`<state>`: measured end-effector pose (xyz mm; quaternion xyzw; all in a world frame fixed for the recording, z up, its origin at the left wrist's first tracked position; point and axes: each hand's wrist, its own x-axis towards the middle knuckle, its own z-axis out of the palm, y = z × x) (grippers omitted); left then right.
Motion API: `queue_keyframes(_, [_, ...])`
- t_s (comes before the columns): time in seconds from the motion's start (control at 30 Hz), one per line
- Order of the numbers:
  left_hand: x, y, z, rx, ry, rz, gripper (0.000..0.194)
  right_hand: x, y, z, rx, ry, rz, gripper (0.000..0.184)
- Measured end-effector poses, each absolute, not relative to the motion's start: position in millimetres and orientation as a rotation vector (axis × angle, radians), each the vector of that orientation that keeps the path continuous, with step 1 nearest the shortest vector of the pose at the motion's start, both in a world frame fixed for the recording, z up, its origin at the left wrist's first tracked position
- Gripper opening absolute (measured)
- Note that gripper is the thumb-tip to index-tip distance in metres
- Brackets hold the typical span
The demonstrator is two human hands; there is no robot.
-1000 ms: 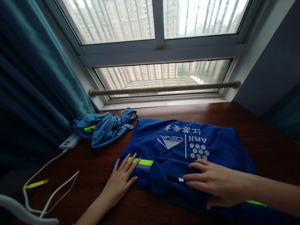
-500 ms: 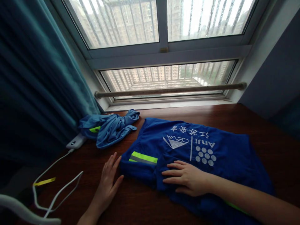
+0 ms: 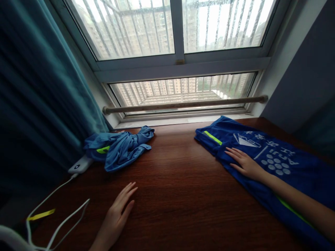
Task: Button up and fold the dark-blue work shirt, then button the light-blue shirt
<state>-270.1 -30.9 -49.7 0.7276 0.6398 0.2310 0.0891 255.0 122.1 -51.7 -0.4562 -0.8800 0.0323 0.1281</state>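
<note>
A dark blue shirt [image 3: 269, 146] with white printed lettering and a neon yellow stripe lies spread on the right of the brown wooden table [image 3: 172, 195]. My right hand [image 3: 246, 164] rests flat on its near side, fingers stretched out. Over the bare wood at the lower left is my left hand [image 3: 117, 212], fingers extended and holding nothing. A crumpled lighter blue garment [image 3: 125, 146] with a small neon patch lies beyond my left hand, apart from it.
Left of the crumpled garment sits a white device [image 3: 80, 164] with a white cable [image 3: 49, 193] trailing toward me. A yellow tag [image 3: 42, 214] is on the cable. Teal curtains [image 3: 52, 87] hang at the left. Behind the table a metal rail [image 3: 183, 104] crosses the window.
The dark blue shirt has slid right and away from me under my right hand, baring the middle of the table. My left hand is now apart from the shirt and slightly lower.
</note>
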Motion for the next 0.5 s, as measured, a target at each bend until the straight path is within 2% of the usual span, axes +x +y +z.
queue_keyframes(0.23, [-278.1,-29.4,-58.1,2.168,1.944,0.641,0.036,335.2,152.6,-75.3,-1.874,-2.31,-0.259,0.052])
queue_keyframes(0.5, [-281.8,-27.3,-62.9,2.207,1.958,0.645,0.035,360.8,177.9,-84.5,-2.085,-2.123,-0.314,0.052])
